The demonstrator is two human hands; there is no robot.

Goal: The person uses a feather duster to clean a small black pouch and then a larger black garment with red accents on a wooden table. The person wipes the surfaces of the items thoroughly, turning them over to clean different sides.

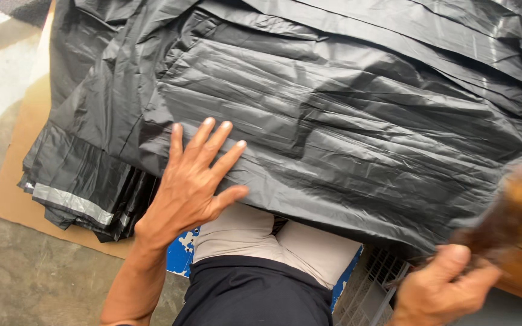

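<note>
Two hands are at work on one large sheet of black plastic bag material (333, 139), which lies spread across the person's lap and over the stack below it. The left hand (191, 184) rests flat on the near edge of that sheet, fingers spread wide and straight, pressing it down rather than gripping anything. The right hand (445, 287) sits at the lower right, curled closed around what looks like a brown wooden-handled tool (515, 211), though that thing is blurred and I cannot tell its kind for certain. As for progress, judged from how things lie: the top sheet is mostly smoothed but keeps many creases and long fold lines, so flattening looks partly done, with the right-hand side and far edge not yet tidy. One stack of folded black bags (77, 187) sits at the left on one piece of brown cardboard (13, 199); its layers are too thin and close to count, but there are plainly many, and a pale grey band shows on one edge. One blue panel (182, 253) peeks out under the knees, and one pale plastic crate (373, 284) with a grid wall stands near the right hand. Bare concrete floor (37, 284) lies beneath all of it.
</note>
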